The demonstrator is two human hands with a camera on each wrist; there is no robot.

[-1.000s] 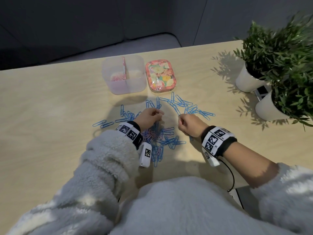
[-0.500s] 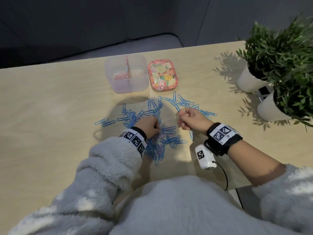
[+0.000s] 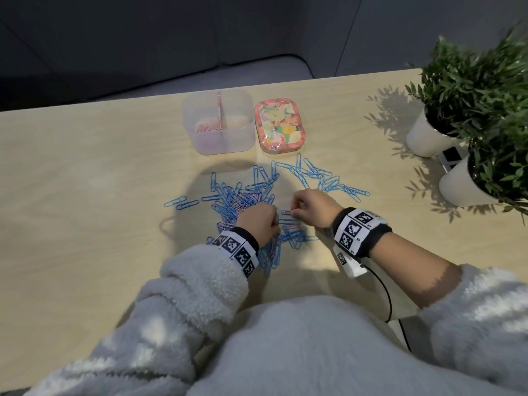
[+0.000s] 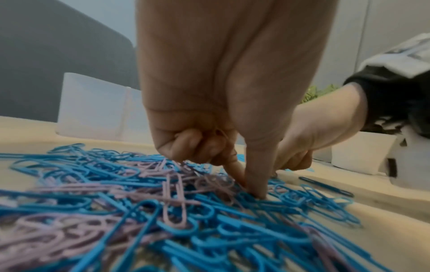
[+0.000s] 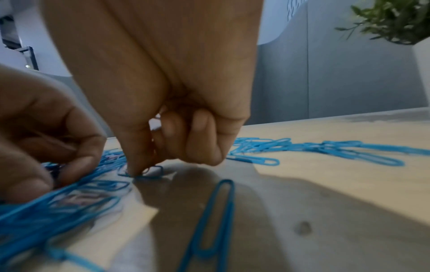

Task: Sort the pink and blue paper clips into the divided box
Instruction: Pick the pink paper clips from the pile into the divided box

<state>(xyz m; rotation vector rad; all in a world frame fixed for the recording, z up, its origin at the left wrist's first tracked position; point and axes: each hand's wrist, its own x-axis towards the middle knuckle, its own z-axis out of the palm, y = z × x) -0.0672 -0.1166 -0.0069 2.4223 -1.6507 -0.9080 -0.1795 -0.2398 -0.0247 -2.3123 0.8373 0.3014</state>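
On the light wooden table [image 3: 85, 172] lies a big messy heap of paper clips [image 3: 243, 201]. Most are blue paper clips [image 4: 232, 237], and pink paper clips [image 4: 174, 202] are mixed in near the middle of the heap. More blue ones are spread out to the right, behind the right hand.

Both hands are down at the heap, close together. The left hand [image 3: 258, 221] has its last fingers curled in tight, and its thumb and first finger poke down into the clips, tips together. They look like they pinch something, but I cannot tell which clip. The right hand [image 3: 311, 207] is curled too. Its thumb and first finger press down on one blue clip [image 5: 142, 174] that lies flat on the table at the edge of the heap. The other fingers are tucked under.

Behind the heap stands the divided box [image 3: 218, 138], clear and cloudy, with a wall down its middle. Its left part holds some pink clips. I cannot tell what the right part holds. Just beside it on the right lies a flowery tin [image 3: 280, 127].

Two green plants in white pots [image 3: 463, 184] stand at the far right. Both wrists wear bands with black and white square codes [image 3: 354, 227]. No words can be read anywhere.
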